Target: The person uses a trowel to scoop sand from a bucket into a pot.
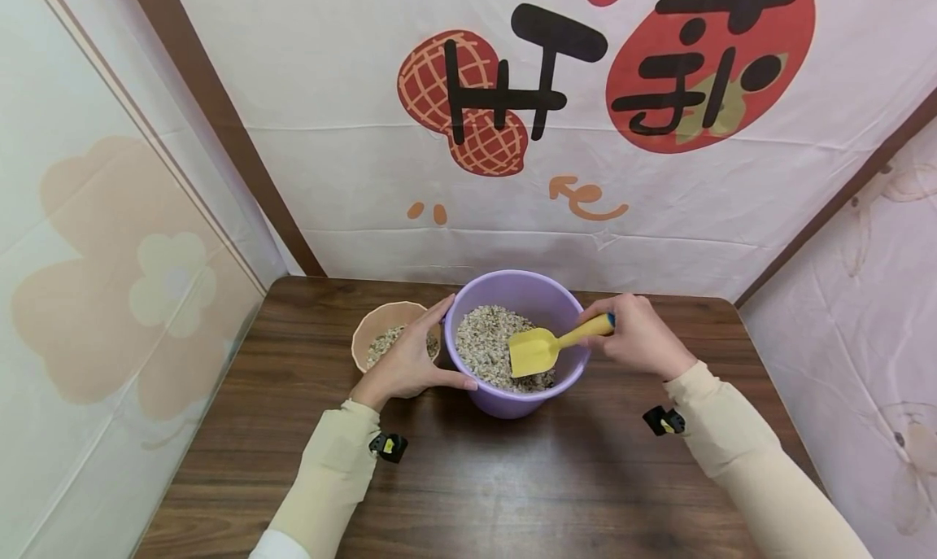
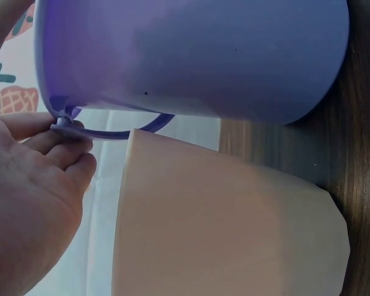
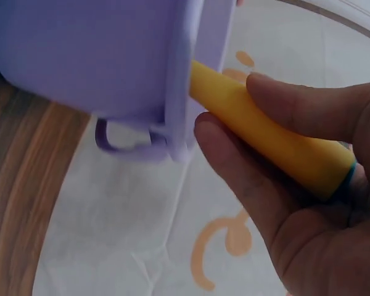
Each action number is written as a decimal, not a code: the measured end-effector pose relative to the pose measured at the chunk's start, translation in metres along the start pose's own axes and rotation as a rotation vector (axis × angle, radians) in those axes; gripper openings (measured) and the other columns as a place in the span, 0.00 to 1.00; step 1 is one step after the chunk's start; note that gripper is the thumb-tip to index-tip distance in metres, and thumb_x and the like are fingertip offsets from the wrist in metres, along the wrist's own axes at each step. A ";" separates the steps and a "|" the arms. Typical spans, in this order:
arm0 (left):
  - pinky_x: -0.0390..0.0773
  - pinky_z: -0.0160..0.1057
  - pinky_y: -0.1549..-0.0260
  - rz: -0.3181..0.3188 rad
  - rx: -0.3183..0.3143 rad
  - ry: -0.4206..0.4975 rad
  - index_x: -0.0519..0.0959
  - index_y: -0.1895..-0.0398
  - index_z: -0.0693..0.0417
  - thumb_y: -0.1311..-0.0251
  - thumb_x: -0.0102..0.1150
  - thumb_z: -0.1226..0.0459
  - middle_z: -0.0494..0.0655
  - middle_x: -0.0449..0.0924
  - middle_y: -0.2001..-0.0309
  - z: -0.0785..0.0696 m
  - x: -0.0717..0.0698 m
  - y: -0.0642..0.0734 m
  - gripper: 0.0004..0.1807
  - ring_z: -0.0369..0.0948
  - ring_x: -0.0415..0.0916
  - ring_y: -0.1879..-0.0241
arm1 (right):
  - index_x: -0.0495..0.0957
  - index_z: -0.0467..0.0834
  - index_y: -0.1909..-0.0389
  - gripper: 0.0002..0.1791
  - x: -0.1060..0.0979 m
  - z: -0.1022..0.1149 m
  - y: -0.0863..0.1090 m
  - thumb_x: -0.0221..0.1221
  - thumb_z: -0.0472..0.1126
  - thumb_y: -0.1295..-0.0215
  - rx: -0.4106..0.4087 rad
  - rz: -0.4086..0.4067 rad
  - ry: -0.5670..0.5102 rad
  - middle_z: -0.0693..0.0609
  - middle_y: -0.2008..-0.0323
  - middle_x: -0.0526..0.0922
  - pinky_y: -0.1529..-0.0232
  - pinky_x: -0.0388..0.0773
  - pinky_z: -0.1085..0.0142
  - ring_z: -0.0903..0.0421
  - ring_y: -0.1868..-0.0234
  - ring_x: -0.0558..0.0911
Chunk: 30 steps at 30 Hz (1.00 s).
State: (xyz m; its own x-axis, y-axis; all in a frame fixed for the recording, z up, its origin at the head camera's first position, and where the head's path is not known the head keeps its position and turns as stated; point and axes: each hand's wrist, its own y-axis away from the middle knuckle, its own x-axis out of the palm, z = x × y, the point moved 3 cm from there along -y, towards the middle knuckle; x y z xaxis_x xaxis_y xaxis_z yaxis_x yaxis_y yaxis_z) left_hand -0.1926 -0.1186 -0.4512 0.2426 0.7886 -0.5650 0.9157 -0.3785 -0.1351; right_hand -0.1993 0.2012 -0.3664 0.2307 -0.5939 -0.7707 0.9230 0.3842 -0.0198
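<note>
Yellow scoop (image 1: pixel 533 352) in right hand (image 1: pixel 640 337), fingers closed round handle (image 3: pixel 271 132); left hand (image 1: pixel 406 364) spread wide, fingers against purple bucket (image 1: pixel 508 405).

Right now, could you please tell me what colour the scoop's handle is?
The handle is yellow with blue towards its end, clearest in the head view.

Left hand (image 1: pixel 413 360) touches bucket (image 1: pixel 508 406), right hand (image 1: pixel 642 337) grips 1 scoop (image 1: pixel 533 351).

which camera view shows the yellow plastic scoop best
The head view: it shows the yellow plastic scoop, both blade and handle. The right wrist view shows only the handle, held in the right hand, with the blade hidden by the round purple plastic bucket; the left wrist view, none.
</note>
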 end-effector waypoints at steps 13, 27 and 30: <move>0.57 0.54 0.27 0.006 -0.009 0.008 0.51 0.18 0.45 0.71 0.85 0.38 0.45 0.54 0.21 -0.001 0.000 0.000 0.74 0.44 0.52 0.24 | 0.88 0.37 0.61 0.09 0.016 0.000 -0.012 0.71 0.29 0.44 0.099 -0.026 -0.116 0.48 0.75 0.83 0.79 0.75 0.66 0.55 0.77 0.75; 0.56 0.52 0.27 0.011 -0.010 0.012 0.51 0.18 0.45 0.71 0.85 0.39 0.42 0.53 0.21 0.000 0.001 0.000 0.74 0.42 0.51 0.24 | 0.88 0.35 0.58 0.11 0.029 -0.007 -0.020 0.72 0.30 0.42 0.117 -0.087 -0.278 0.44 0.70 0.85 0.75 0.79 0.68 0.55 0.72 0.77; 0.56 0.51 0.27 0.014 -0.015 0.011 0.51 0.18 0.44 0.70 0.85 0.39 0.41 0.52 0.21 0.000 0.001 0.000 0.74 0.41 0.51 0.24 | 0.87 0.33 0.56 0.12 0.033 -0.010 -0.020 0.71 0.29 0.42 0.140 -0.088 -0.351 0.42 0.69 0.84 0.74 0.79 0.67 0.55 0.72 0.77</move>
State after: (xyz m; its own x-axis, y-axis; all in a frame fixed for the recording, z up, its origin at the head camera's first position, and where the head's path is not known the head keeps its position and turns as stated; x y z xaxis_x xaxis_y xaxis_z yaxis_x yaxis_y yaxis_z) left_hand -0.1926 -0.1182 -0.4516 0.2585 0.7888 -0.5576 0.9169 -0.3821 -0.1155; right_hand -0.2130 0.1813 -0.3979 0.2180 -0.8352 -0.5048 0.9714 0.2357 0.0295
